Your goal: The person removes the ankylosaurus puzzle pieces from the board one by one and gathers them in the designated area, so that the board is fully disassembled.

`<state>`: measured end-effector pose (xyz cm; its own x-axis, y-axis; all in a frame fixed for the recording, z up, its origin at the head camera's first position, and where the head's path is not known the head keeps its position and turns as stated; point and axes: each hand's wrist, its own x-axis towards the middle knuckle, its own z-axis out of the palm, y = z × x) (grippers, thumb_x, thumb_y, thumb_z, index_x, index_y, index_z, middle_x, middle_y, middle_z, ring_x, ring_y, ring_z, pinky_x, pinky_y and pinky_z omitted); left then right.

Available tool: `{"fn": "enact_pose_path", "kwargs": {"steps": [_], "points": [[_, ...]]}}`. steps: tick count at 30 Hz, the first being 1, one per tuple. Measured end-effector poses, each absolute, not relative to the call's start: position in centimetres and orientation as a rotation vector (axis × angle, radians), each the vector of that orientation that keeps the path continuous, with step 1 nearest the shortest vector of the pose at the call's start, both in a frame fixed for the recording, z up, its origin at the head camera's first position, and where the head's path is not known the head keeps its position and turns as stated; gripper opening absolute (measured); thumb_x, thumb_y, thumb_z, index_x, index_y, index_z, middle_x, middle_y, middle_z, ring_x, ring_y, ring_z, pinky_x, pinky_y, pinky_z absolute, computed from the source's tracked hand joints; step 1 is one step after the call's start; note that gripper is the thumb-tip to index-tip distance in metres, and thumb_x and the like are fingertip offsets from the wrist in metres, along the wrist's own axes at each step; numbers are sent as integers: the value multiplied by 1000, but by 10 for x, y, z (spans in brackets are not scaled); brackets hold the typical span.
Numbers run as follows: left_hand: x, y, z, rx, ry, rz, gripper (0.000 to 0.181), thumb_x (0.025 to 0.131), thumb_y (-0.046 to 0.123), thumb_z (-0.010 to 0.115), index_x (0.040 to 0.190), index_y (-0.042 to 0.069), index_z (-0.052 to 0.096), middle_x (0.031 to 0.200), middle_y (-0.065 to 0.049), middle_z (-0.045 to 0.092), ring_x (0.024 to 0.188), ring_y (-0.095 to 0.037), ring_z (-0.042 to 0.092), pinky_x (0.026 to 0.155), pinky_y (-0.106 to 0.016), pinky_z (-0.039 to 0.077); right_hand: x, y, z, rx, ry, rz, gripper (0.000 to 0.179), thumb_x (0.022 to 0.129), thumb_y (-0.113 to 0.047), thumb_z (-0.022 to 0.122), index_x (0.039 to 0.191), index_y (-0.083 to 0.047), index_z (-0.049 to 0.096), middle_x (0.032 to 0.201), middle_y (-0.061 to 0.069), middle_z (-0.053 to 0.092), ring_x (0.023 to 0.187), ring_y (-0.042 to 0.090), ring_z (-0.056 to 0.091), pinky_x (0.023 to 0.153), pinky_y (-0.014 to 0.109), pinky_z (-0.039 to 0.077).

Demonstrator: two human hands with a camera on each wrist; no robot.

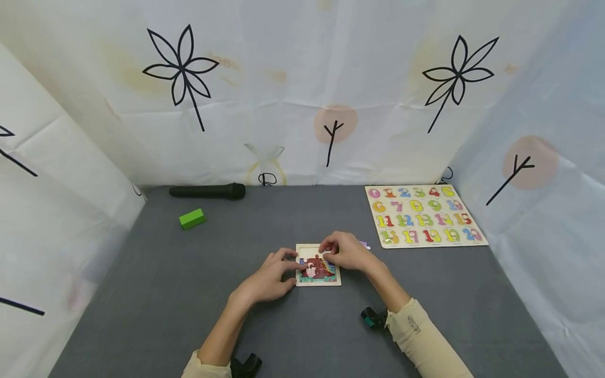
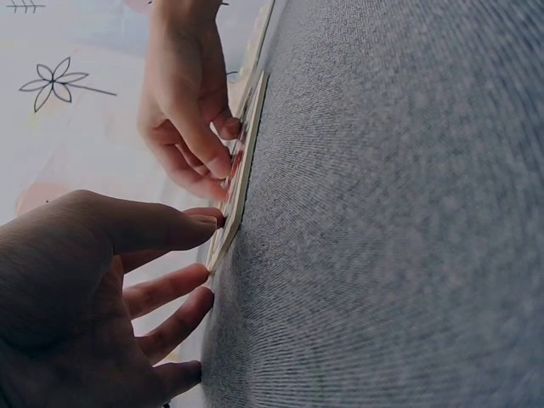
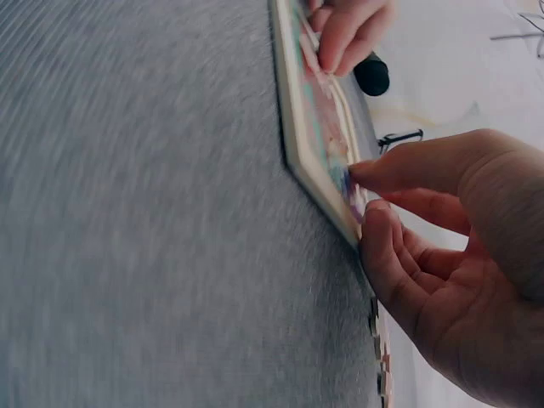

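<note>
A small square wooden jigsaw board [image 1: 319, 283] lies in front of me, with a dark red dinosaur-like picture [image 1: 321, 269] in its frame. My left hand [image 1: 269, 275] is at its left side, fingers mostly straight; one fingertip touches the picture and the thumb is by the lower left corner. Over the upper right part, my right hand [image 1: 347, 252] has thumb and forefinger close together. A purplish puzzle piece [image 3: 357, 204] shows between those fingertips in the right wrist view, largely hidden by them. Another purple piece [image 1: 365, 245] peeks out behind the right hand.
A number puzzle board [image 1: 425, 216] with colourful digits lies at the back right. A black microphone [image 1: 207, 191] rests along the back edge at left, with a green block [image 1: 192, 219] in front of it. White printed cloth [image 1: 283, 94] walls the grey table [image 1: 189, 304].
</note>
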<state>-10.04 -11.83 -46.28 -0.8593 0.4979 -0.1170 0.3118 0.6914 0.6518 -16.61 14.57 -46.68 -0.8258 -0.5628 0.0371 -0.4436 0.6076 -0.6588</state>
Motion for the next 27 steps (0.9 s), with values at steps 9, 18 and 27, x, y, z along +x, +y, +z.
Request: {"fn": "enact_pose_path", "kwargs": {"steps": [9, 18, 27], "points": [[-101, -120, -465, 667, 2613, 945, 37, 102, 7, 69, 138, 13, 76, 157, -17, 52, 137, -43, 49, 112, -66, 44, -169, 149, -462, -897, 2591, -963, 6, 97, -9, 77, 100, -6, 81, 91, 5, 68, 77, 0, 55, 71, 21, 47], [-101, -121, -464, 714, 2629, 961, 38, 101, 7, 69, 138, 12, 76, 155, -19, 53, 133, -43, 50, 107, -66, 46, -169, 151, -461, -923, 2579, -965, 7, 98, -8, 77, 103, -5, 81, 92, 5, 69, 77, 1, 54, 73, 21, 47], [-101, -121, -465, 673, 2614, 942, 37, 103, 7, 69, 139, 13, 76, 159, -16, 51, 138, -41, 49, 112, -65, 45, -171, 153, -461, -954, 2572, -934, 9, 98, -10, 77, 106, -7, 81, 92, 7, 66, 75, 3, 51, 70, 22, 45]]}}
